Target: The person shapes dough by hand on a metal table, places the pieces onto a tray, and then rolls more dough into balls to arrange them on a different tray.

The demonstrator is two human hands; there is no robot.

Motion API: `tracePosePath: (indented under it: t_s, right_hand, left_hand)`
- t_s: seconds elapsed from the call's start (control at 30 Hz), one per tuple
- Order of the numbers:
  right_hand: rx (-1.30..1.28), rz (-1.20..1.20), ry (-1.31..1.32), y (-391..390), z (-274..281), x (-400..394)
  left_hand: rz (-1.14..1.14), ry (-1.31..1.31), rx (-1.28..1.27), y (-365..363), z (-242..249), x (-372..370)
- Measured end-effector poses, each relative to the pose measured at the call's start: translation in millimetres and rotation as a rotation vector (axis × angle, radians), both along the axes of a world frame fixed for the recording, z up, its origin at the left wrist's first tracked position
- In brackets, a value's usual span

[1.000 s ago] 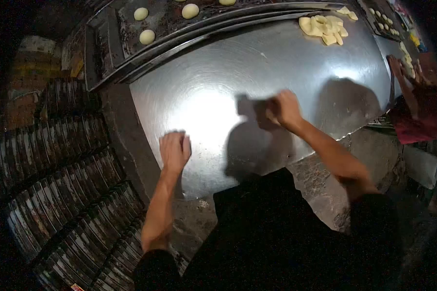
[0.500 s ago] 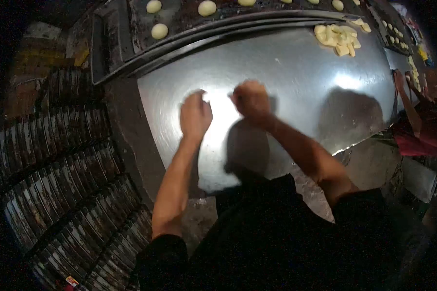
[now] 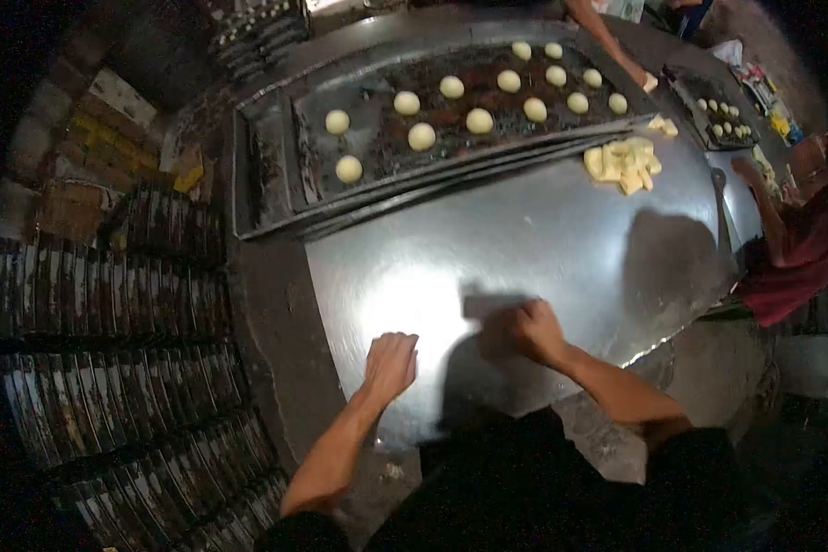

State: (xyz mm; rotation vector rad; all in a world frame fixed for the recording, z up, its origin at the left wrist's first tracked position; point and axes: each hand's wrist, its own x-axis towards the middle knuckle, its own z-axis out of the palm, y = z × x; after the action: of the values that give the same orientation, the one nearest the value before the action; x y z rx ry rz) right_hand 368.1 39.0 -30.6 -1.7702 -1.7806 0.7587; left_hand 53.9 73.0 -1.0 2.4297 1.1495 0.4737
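My right hand point(image 3: 538, 331) is closed over the steel tabletop point(image 3: 524, 248), round one end of a flat grey blade that looks like a dough scraper point(image 3: 489, 305). The blade points left and is partly lost in shadow. To the left, near the table's front edge, my left hand point(image 3: 392, 363) is closed with its knuckles up. Its curled fingers hide whatever may be inside. A heap of pale yellow cut dough pieces point(image 3: 623, 166) lies at the far right of the tabletop. Beyond, several round dough balls point(image 3: 479, 120) sit spaced out in a dark baking tray.
The baking tray point(image 3: 264, 184) tops a stack along the table's far side. Racks of dark pans point(image 3: 110, 294) fill the left. Another person's hand point(image 3: 633, 72) reaches in at the back; a person in red point(image 3: 796, 248) works at right. A dark long-handled tool point(image 3: 721, 207) lies near them.
The view has tilted up, showing more of the tray. My hands have drawn nearer the front edge and farther apart. The grey blade now shows by my right hand.
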Motion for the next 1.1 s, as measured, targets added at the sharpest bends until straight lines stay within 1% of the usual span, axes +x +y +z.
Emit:
tracePosePath:
  t_s: [0.03, 0.07, 0.1, 0.17, 0.2, 0.23, 0.3, 0.37, 0.4, 0.43, 0.47, 0.5, 0.53, 0.57, 0.6, 0.63, 0.7, 0.73, 0.77, 0.83, 0.87, 0.9, 0.93, 0.97, 1.03, 1.07, 1.1]
  right_hand:
    - [-0.072, 0.322, -0.473, -10.3, 56.1, 15.8]
    - [0.237, 0.267, -0.365, -20.6, 39.5, 45.6]
    - [0.273, 0.195, -0.377, -8.8, 30.3, 53.1]
    - [0.262, -0.107, -0.360, 40.2, 8.0, 22.4]
    - [0.439, -0.197, -0.255, 61.4, 7.5, 2.2]
    - [0.462, -0.279, -0.189, 70.4, 17.5, -17.3]
    - [0.390, -0.168, -0.161, 45.4, -5.7, -15.4]
    - [0.529, 0.150, -0.076, -9.3, 6.1, 17.5]
    - [0.494, 0.132, -0.126, -35.3, 12.1, 41.9]
    - [0.463, 0.113, -0.178, -44.9, 16.8, 57.1]
    - [0.482, 0.108, -0.183, -30.1, 12.7, 59.5]
    - [0.493, -0.054, -0.267, -10.8, 5.8, 61.1]
    - [0.493, -0.214, -0.348, 7.2, -0.6, 61.5]
    - [0.490, -0.359, -0.288, 37.7, 0.5, 39.8]
    - [0.544, -0.442, -0.168, 58.7, 5.9, 14.7]
    - [0.508, -0.424, -0.115, 62.2, 8.9, -3.4]
    - [0.439, 0.014, -0.302, 24.8, -8.8, 5.3]
    - [0.435, 0.066, -0.250, -5.0, -5.4, 16.8]
    - [0.435, 0.120, -0.202, -28.0, 9.8, 35.7]
    - [0.432, 0.254, -0.198, -27.9, 36.4, 78.8]
    - [0.370, 0.089, -0.325, -15.1, 25.4, 89.2]
    - [0.381, -0.068, -0.316, 5.9, 5.6, 85.1]
    - [0.384, -0.220, -0.306, 34.3, 5.0, 63.9]
    - [0.438, -0.341, -0.152, 57.6, 10.5, 35.5]
    - [0.454, -0.290, -0.063, 52.3, 8.1, 1.5]
    - [0.418, -0.227, 0.094, 28.9, 0.5, 2.4]
    - [0.371, -0.164, 0.252, -2.0, -6.7, 13.5]
  left_hand:
    - [-0.033, -0.063, 0.112, -6.4, -6.0, -25.1]
    - [-0.002, -0.053, 0.130, 5.3, -14.6, -42.6]
    - [0.028, -0.045, 0.142, 15.8, -20.2, -51.3]
    - [0.293, -0.106, 0.143, 46.9, -8.0, -7.1]
    - [0.422, -0.210, 0.103, 56.5, -6.1, 15.0]
    - [0.542, -0.260, 0.014, 56.0, -6.4, 32.2]
    - [0.342, -0.084, -0.010, 32.4, -24.3, 27.7]
    - [0.082, -0.080, 0.111, -4.9, -2.3, -3.5]
    - [0.018, -0.086, 0.118, -15.9, -5.6, -27.3]
    - [-0.047, -0.092, 0.128, -14.8, -6.4, -47.1]
    - [0.075, -0.117, 0.103, -0.2, -12.0, -52.8]
    - [0.200, -0.145, 0.070, 9.7, -20.9, -53.5]
    - [0.302, -0.147, 0.099, 27.2, -12.4, -33.0]
    - [0.451, -0.331, 0.078, 41.2, -1.4, -3.4]
    - [0.509, -0.414, 0.037, 45.7, -19.0, 16.7]
    - [0.565, -0.494, -0.002, 47.4, -36.7, 27.7]
    - [0.206, -0.048, 0.015, 13.7, -1.2, 25.1]
    - [0.071, -0.032, 0.083, -2.1, 7.3, 11.3]
    - [-0.013, -0.016, 0.205, -8.2, -18.0, -14.7]
    - [0.039, 0.275, -0.131, 17.8, -5.9, -50.4]
    - [0.172, 0.132, 0.039, 30.5, -11.8, -45.2]
    - [0.304, -0.012, 0.201, 42.8, -19.4, -37.2]
    - [0.465, -0.173, 0.167, 57.3, -12.4, -10.2]
    - [0.645, -0.369, 0.049, 65.5, -9.0, 17.1]
    - [0.572, -0.345, -0.079, 45.8, -18.4, 35.4]
    - [0.343, -0.174, 0.026, 28.8, 2.8, 31.1]
    - [0.182, -0.018, 0.075, 13.6, 12.4, 16.7]
